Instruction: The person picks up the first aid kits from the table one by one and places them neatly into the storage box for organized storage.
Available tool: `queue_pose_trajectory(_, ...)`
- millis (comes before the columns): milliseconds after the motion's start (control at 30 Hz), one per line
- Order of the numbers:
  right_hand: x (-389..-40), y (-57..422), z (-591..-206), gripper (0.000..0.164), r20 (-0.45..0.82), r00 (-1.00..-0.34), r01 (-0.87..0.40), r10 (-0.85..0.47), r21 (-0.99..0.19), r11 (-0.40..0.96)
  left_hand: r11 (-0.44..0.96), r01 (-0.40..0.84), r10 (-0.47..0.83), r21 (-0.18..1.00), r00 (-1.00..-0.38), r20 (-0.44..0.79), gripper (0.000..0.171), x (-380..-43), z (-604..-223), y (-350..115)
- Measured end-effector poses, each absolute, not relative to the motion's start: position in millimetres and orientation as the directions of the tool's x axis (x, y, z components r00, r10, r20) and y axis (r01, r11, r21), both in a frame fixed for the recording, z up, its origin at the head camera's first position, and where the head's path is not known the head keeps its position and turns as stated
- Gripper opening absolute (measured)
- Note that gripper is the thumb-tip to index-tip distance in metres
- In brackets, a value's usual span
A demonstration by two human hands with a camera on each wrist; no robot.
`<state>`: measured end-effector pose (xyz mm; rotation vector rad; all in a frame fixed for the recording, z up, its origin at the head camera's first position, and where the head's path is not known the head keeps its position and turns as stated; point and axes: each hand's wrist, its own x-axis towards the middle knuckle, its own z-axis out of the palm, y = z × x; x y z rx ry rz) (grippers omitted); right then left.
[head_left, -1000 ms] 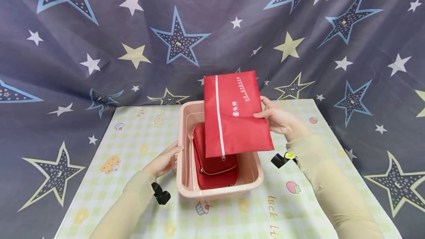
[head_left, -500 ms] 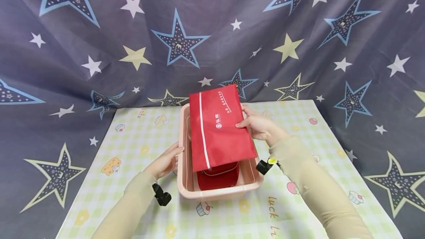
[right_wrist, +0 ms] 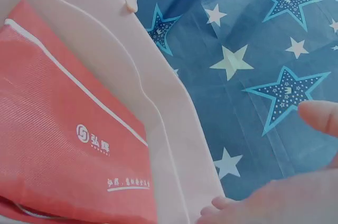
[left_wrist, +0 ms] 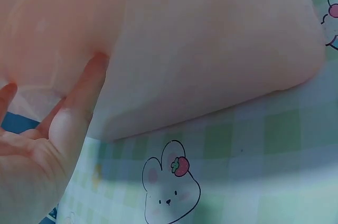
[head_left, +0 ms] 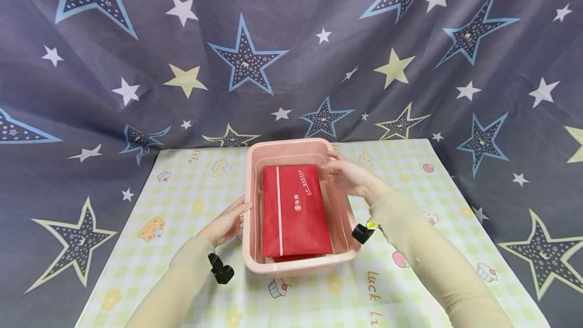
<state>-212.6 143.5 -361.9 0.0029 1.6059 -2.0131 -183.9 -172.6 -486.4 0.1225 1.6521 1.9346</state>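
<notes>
A flat red zip pouch [head_left: 296, 211] with a white zip and white lettering lies inside a pale pink plastic bin [head_left: 300, 146]. Below its near edge peeks a strip of a red zippered case [head_left: 296, 257], mostly hidden under the pouch. My left hand [head_left: 225, 222] rests against the bin's left side, fingertips at the rim. In the left wrist view its thumb and fingers touch the outer wall [left_wrist: 211, 39]. At the far right rim, my right hand [head_left: 350, 176] is held with fingers spread and nothing between them. The right wrist view shows the pouch's logo side [right_wrist: 74, 118] up.
The bin stands on a table with a green-checked cloth [head_left: 182, 191] printed with cartoon figures. A dark curtain with stars [head_left: 291, 54] hangs behind and on both sides. Black wrist cameras [head_left: 221, 268] are strapped to both wrists.
My right hand has moved left, lowered the pouch into the bin over the red case, and let go of it. My left hand has stayed at the bin's left rim.
</notes>
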Motion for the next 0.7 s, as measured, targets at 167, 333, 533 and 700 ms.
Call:
queue_pose_trajectory(167, -211.1, 145.4, -358.8, 0.055, -0.356, -0.825, 0.442, -0.438, -0.89, -0.108, -0.05, -0.358, 0.479, 0.932, -0.828, -0.293, 0.063, -184.7, -484.6, -175.9)
queue_pose_trajectory(333, -212.4, 147.3, -355.7, 0.064, -0.372, -0.805, 0.445, -0.462, -0.894, -0.056, -0.041, -0.357, 0.47, 0.933, -0.831, -0.297, 0.063, -186.0, -485.7, -175.3)
queue_pose_trajectory(533, -209.2, 157.8, -355.8, 0.05, -0.36, -0.805, 0.445, -0.472, -0.892, -0.079, 0.029, -0.337, 0.438, 0.941, -0.842, -0.315, 0.065, -187.3, -485.6, -176.1)
queue_pose_trajectory(700, -204.4, 175.9, -355.4, 0.034, -0.286, -0.834, 0.364, -0.472, -0.928, -0.082, 0.237, -0.196, 0.283, 0.951, -0.923, -0.261, 0.07, -187.6, -467.6, -188.6)
